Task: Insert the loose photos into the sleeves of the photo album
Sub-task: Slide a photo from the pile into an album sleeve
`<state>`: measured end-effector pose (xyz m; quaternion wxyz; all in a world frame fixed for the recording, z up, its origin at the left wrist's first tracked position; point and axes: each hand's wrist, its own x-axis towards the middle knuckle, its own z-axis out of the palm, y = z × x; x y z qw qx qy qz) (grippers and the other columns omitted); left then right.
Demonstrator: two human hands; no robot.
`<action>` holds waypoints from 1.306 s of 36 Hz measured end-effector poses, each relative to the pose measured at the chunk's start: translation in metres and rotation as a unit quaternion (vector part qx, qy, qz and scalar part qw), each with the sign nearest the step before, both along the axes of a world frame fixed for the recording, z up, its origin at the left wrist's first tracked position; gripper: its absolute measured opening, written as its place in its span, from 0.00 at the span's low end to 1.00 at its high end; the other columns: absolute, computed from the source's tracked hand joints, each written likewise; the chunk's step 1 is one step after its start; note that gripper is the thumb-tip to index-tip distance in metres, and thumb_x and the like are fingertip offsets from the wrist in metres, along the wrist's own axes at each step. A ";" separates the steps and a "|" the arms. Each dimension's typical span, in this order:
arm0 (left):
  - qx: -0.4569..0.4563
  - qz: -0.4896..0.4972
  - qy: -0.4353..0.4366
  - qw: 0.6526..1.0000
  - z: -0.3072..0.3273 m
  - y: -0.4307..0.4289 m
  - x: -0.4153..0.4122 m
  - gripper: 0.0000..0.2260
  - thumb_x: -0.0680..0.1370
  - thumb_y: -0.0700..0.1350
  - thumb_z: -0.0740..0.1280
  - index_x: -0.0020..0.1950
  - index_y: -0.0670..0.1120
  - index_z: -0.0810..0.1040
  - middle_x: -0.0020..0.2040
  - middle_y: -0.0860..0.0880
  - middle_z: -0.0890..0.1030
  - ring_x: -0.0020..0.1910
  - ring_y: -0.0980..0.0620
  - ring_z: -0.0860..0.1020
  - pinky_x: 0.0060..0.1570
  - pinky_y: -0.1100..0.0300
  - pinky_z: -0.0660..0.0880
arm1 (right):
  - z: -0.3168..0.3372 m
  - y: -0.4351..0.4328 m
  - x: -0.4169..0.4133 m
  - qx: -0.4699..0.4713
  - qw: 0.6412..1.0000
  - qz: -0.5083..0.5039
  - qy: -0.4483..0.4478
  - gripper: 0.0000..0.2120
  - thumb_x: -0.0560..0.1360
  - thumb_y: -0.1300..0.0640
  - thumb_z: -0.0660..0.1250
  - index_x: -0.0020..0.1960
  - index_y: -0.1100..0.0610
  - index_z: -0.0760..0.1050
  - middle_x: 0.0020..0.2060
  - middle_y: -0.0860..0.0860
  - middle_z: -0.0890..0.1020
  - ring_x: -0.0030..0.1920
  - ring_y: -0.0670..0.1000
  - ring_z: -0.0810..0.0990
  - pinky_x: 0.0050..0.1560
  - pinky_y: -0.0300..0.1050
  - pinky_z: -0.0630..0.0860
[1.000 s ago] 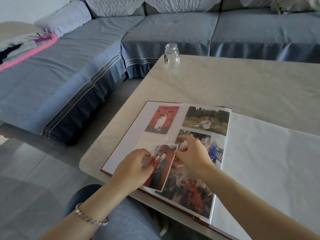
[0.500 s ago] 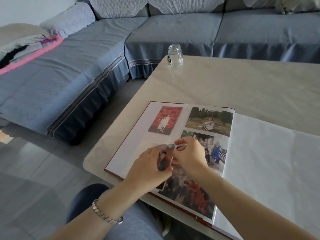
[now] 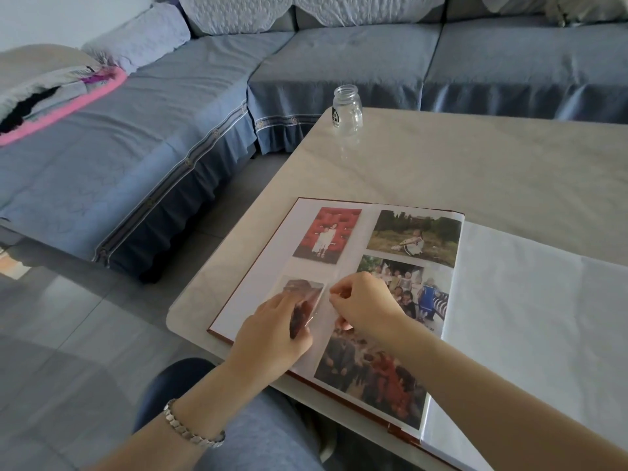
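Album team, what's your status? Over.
Left hand holds photo, partly under sleeve film. Right hand pinches sleeve film up. Nothing in the way.

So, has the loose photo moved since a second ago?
Yes. The loose photo has slid left, off the large group photo it overlapped, and now sits below the red-backdrop photo, held by the left hand; the right hand pinches the clear sleeve.

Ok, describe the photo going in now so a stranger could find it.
On the pale table lies an open album. On its left page, below the red-backdrop photo, sits the loose photo. Only it lies half under the left hand.
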<state>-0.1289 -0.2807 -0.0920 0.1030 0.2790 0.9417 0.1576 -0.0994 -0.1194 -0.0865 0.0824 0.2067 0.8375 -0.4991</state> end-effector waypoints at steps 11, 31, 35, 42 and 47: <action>-0.037 -0.074 -0.007 0.997 0.010 0.010 0.001 0.28 0.75 0.45 0.65 0.73 0.52 0.59 0.72 0.56 0.62 0.65 0.55 0.69 0.61 0.60 0.71 | -0.005 0.003 -0.006 -0.156 0.984 -0.079 0.024 0.15 0.78 0.67 0.59 0.64 0.59 0.71 0.50 0.52 0.79 0.35 0.48 0.83 0.36 0.39 0.81; -0.046 -0.041 0.023 0.998 0.024 0.069 -0.004 0.17 0.80 0.52 0.57 0.68 0.50 0.71 0.68 0.51 0.69 0.64 0.52 0.70 0.59 0.61 0.70 | 0.017 0.106 0.124 0.205 0.968 -0.021 0.140 0.11 0.74 0.66 0.66 0.48 0.53 0.82 0.47 0.41 0.78 0.45 0.40 0.76 0.50 0.19 0.64; 0.061 -0.107 -0.001 0.992 0.038 0.123 0.021 0.14 0.80 0.45 0.60 0.65 0.49 0.74 0.63 0.54 0.76 0.53 0.59 0.76 0.51 0.72 0.70 | 0.016 0.148 0.179 0.269 0.953 -0.073 0.121 0.12 0.70 0.69 0.69 0.46 0.54 0.82 0.47 0.42 0.78 0.48 0.36 0.75 0.48 0.21 0.63; 0.102 -0.171 -0.016 0.980 0.047 0.191 0.073 0.10 0.79 0.47 0.61 0.58 0.53 0.78 0.52 0.57 0.81 0.53 0.57 0.78 0.48 0.62 0.72 | 0.005 0.212 0.266 0.358 0.911 -0.206 -0.004 0.13 0.66 0.68 0.74 0.50 0.62 0.81 0.50 0.58 0.82 0.48 0.60 0.82 0.50 0.51 0.75; 0.106 -0.199 -0.026 0.974 0.040 0.218 0.095 0.10 0.78 0.46 0.62 0.56 0.50 0.79 0.51 0.55 0.81 0.53 0.54 0.78 0.52 0.60 0.73 | -0.004 0.236 0.307 0.410 0.864 -0.221 -0.193 0.21 0.76 0.44 0.62 0.64 0.54 0.70 0.60 0.51 0.75 0.62 0.54 0.73 0.59 0.45 0.66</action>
